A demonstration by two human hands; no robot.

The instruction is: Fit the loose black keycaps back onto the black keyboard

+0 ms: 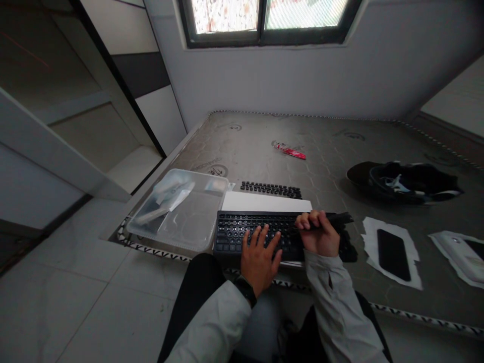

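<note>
Black keyboard [282,222] lies beneath both hands near the grey surface's [245,156] front edge
Left hand [260,257] fanned over the keys, presumably steadying them; right hand [319,233] curled tight toward the right end, contents cannot be told; keyboard flat, dark, glossy highlights, key rows distinct at left

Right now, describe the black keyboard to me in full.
The black keyboard looks like plastic, with rows of dark, slightly shiny keys bearing pale marks too small to read. It lies roughly flat, long side toward the person, between a translucent tray and the right hand. The left hand rests on its keys with fingers spread. The right hand, closed on a dark object, hides part of its right side. A white slab shows along its far edge.
</note>
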